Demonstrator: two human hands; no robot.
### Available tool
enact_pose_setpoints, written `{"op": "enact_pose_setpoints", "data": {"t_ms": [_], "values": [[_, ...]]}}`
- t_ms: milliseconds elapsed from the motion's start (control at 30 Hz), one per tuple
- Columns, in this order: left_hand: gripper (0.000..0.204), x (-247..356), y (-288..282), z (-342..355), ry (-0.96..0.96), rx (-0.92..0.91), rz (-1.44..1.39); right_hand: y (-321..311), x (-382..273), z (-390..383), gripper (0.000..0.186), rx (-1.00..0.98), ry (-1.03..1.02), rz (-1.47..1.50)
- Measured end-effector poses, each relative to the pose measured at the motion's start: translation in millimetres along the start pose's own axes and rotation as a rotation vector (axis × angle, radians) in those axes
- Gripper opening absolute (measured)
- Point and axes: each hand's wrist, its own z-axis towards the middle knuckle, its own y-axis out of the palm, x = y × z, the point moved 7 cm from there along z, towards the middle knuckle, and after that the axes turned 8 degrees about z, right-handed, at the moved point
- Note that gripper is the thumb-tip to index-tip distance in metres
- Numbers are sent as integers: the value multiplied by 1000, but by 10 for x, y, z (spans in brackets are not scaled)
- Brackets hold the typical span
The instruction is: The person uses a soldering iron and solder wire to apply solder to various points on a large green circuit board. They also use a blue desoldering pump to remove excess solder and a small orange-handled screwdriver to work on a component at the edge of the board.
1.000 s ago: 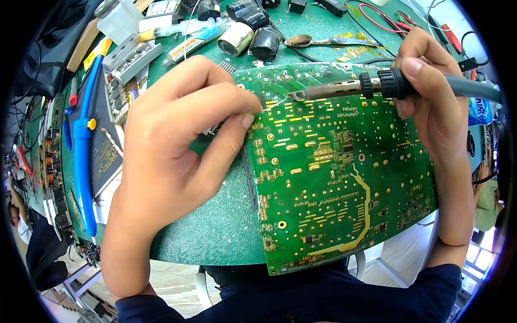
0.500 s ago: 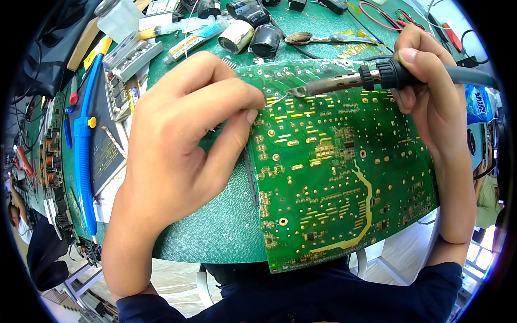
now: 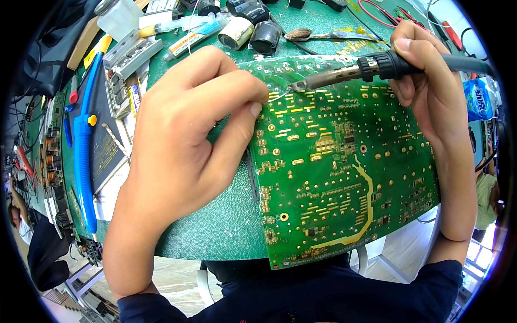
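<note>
A large green circuit board [image 3: 339, 167] lies solder side up on the green mat, overhanging the table's near edge. My right hand [image 3: 425, 81] grips the black handle of a soldering iron [image 3: 350, 74], whose metal tip rests on the board's upper left area. My left hand [image 3: 188, 129] lies at the board's left edge and pinches a thin solder wire [image 3: 277, 97] between thumb and fingers, its end meeting the iron's tip.
A blue desoldering pump [image 3: 83, 145] lies at the left beside a dark board [image 3: 107, 151]. Capacitors [image 3: 250, 33], a syringe tube [image 3: 188, 37], a plastic bottle [image 3: 116, 19] and red and black leads [image 3: 388, 13] sit along the far side. The green mat [image 3: 226, 226] ends just before my body.
The soldering iron tip has slid left and slightly down toward the solder wire at my left fingertips. My left hand has hardly moved.
</note>
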Motion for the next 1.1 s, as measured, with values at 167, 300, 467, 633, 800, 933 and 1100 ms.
{"op": "enact_pose_setpoints", "data": {"t_ms": [167,300,467,633,800,933,1100], "values": [[8,16,-11,7,1,13,22,24,-6,15,21,-27,-17,15],[8,7,-5,5,-8,26,29,16,-35,-6,20,-22,-65,-38],[8,12,-15,3,13,35,36,19,-104,-50,19,-31,-134,-144],[9,10,-16,4,-5,29,43,32,-126,-84,20,-7,-153,-163],[9,3,0,2,3,35,31,30,-122,-62,21,-17,-116,-166],[9,16,-7,9,-6,24,46,19,-79,-50,21,18,-97,-128],[9,24,-3,14,7,28,51,26,-124,-58,21,-20,-132,-168]]}}
